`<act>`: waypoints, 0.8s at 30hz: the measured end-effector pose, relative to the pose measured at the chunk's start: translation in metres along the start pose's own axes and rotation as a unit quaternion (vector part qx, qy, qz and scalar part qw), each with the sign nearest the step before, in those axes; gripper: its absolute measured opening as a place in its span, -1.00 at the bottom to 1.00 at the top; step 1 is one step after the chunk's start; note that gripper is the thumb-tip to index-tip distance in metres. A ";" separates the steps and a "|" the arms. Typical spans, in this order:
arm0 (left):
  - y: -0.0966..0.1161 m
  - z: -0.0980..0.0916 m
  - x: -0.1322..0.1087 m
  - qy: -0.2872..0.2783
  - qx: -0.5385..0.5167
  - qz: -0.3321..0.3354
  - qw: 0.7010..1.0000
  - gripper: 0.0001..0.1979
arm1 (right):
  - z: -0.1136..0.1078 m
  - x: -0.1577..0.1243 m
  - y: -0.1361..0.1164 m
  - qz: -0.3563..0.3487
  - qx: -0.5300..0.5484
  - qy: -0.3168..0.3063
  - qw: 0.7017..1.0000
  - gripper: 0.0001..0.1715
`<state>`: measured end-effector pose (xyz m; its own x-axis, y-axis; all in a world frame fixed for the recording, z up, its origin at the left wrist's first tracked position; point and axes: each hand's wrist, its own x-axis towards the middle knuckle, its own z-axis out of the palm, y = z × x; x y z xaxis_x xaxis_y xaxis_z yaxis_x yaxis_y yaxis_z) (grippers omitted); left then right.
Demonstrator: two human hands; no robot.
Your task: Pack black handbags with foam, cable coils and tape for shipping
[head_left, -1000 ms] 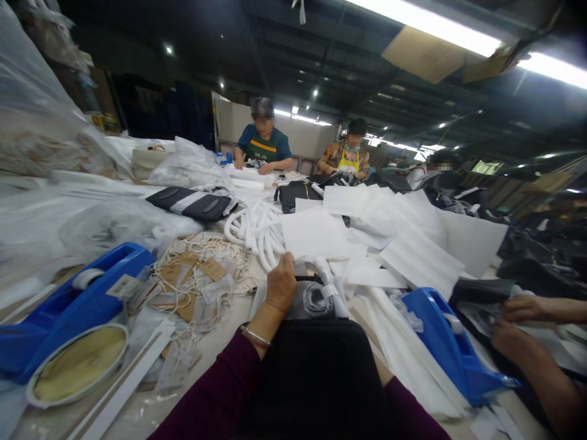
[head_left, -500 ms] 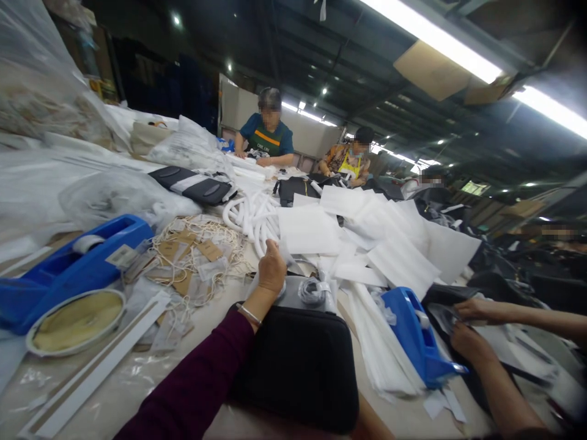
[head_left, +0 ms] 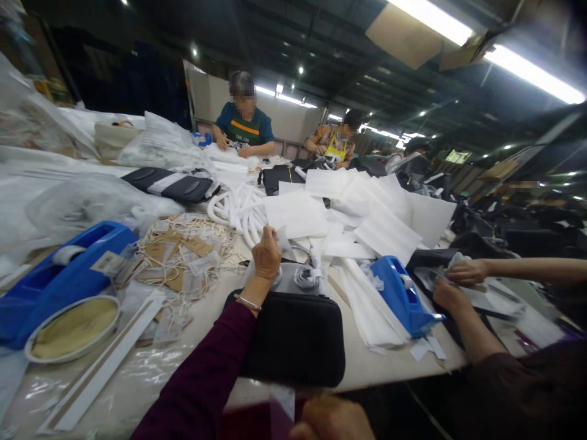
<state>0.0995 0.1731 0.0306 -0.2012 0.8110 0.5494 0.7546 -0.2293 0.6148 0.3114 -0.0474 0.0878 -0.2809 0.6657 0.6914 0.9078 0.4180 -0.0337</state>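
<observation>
A black zippered case [head_left: 293,342] lies flat at the table's front edge. Beyond its far edge is a grey panel [head_left: 288,272] with a coiled grey cable [head_left: 306,277] on it. My left hand [head_left: 266,253] is closed in a pinch above that panel. A thin translucent piece [head_left: 286,242] shows beside its fingers; whether they grip it is unclear. My right hand [head_left: 332,418] is low in front of the case, fingers curled, slightly blurred and cut off by the frame. Next to it hangs a translucent plastic strip [head_left: 281,403], possibly in its fingers.
Corded tags [head_left: 183,253] and a blue tape dispenser [head_left: 68,275] sit to the left, near a round dish [head_left: 76,330]. White foam sheets [head_left: 298,214] pile up beyond the case. Another blue dispenser [head_left: 401,296] stands right, beside a co-worker's hands [head_left: 458,284].
My right hand has come out from beneath the case to the space in front of it. The case now rests lower on the table. My left hand stays pinched; the view has shifted.
</observation>
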 end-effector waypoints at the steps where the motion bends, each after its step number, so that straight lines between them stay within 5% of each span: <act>1: 0.000 -0.001 0.000 0.002 -0.003 0.006 1.000 -0.80 | 0.012 -0.003 -0.026 -0.007 0.005 -0.015 1.000 -0.68; 5: -0.001 -0.001 0.001 0.011 -0.031 0.014 0.999 -0.79 | 0.067 0.003 -0.074 -0.044 0.006 -0.098 0.994 -0.50; 9: -0.002 0.002 0.004 0.028 -0.048 -0.008 0.998 -0.79 | 0.100 0.016 -0.046 -0.053 0.031 -0.149 0.987 -0.49; 14: -0.002 0.007 0.008 0.077 -0.075 -0.007 0.994 -0.79 | 0.111 0.029 -0.015 -0.067 0.101 -0.141 0.982 -0.60; 20: 0.002 -0.002 0.007 0.053 -0.195 0.042 0.979 -0.84 | 0.152 0.093 -0.027 0.103 0.203 -0.012 0.974 -0.41; 24: 0.002 -0.009 0.008 -0.028 -0.271 0.065 0.960 -0.90 | 0.186 0.136 -0.028 0.270 0.221 -0.007 0.937 -0.71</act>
<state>0.0937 0.1745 0.0416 -0.0822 0.7807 0.6195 0.3319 -0.5647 0.7556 0.1897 0.1461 0.0488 0.1755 0.8605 0.4784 0.7016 0.2316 -0.6739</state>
